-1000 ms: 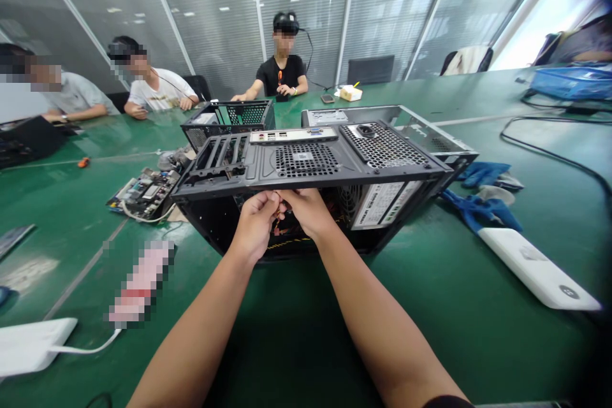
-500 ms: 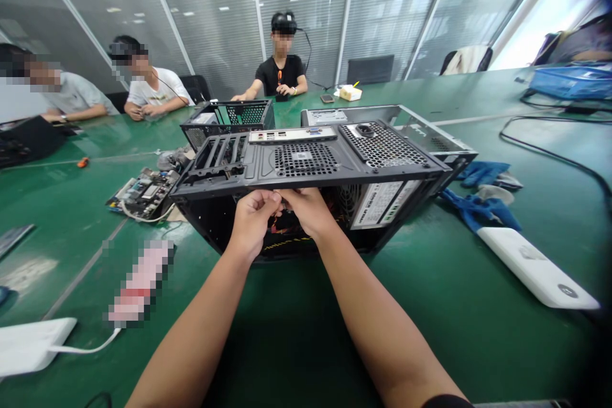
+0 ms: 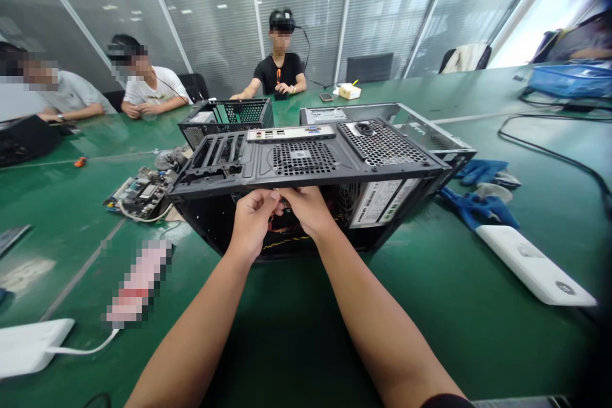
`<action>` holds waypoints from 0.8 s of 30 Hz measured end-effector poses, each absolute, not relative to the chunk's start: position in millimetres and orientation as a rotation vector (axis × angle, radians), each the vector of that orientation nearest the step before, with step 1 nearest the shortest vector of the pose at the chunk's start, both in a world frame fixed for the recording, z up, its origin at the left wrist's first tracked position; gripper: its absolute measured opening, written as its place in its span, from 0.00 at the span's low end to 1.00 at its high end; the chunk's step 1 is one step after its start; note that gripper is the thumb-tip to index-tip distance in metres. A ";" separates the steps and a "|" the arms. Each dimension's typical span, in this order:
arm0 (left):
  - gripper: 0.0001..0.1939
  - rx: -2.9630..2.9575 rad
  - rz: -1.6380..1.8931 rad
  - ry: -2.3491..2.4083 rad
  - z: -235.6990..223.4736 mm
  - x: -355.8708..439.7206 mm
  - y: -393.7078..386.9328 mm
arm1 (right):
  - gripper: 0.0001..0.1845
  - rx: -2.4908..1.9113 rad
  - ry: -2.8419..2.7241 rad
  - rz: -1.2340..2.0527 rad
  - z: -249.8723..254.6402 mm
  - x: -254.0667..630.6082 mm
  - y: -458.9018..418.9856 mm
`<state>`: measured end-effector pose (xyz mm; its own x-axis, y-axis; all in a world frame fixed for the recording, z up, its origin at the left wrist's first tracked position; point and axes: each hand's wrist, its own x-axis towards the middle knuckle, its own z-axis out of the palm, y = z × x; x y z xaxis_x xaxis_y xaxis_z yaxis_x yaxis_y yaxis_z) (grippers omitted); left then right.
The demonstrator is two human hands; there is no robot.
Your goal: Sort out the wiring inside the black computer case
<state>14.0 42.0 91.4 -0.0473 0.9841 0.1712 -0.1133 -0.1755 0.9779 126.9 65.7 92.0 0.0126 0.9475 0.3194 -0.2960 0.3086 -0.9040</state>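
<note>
A black computer case (image 3: 261, 164) stands on the green table with its rear panel facing up and its open side towards me. Just under the panel's near edge, my left hand (image 3: 253, 217) is closed in a pinch inside the opening. My right hand (image 3: 306, 209) reaches in beside it, fingers bent, their tips touching or almost touching the left fingertips. What the fingers hold is too small and hidden to make out. Dark and coloured cables (image 3: 282, 229) show behind the hands. A power supply (image 3: 382, 203) with a white label sits at the right inside the case.
Left of the case lies a motherboard (image 3: 146, 190). A white power bank (image 3: 535, 264) and blue gloves (image 3: 482, 204) lie to the right. Behind stand another case frame (image 3: 229, 113) and a metal case (image 3: 430, 131). Several people sit around the table (image 3: 540, 357); a blue basket (image 3: 568, 81) is far right.
The view has shifted very slightly. Both hands stay at the same place in the case, with only a small movement of the fingers.
</note>
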 end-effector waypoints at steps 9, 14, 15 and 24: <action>0.10 1.528 1.507 1.242 86.3 9.0 44.3 | 0.08 -0.715 -1.177 1.099 89.3 127.1 69.4; 0.11 1.560 1.445 1.276 84.8 5.7 43.6 | 0.06 -0.749 -1.215 1.086 92.3 128.4 67.1; 0.11 1.545 1.435 1.272 85.3 6.1 43.1 | 0.05 -0.756 -1.220 1.079 92.9 128.9 66.8; 0.16 1.105 1.313 0.940 92.5 10.9 43.3 | 0.12 -0.776 -1.254 1.106 91.6 129.2 66.5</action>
<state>10.9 43.3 92.5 0.0625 0.9951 0.0768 -0.2487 -0.0590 0.9668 129.2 66.5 91.6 -0.0438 0.9413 0.3349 -0.2145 0.3185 -0.9233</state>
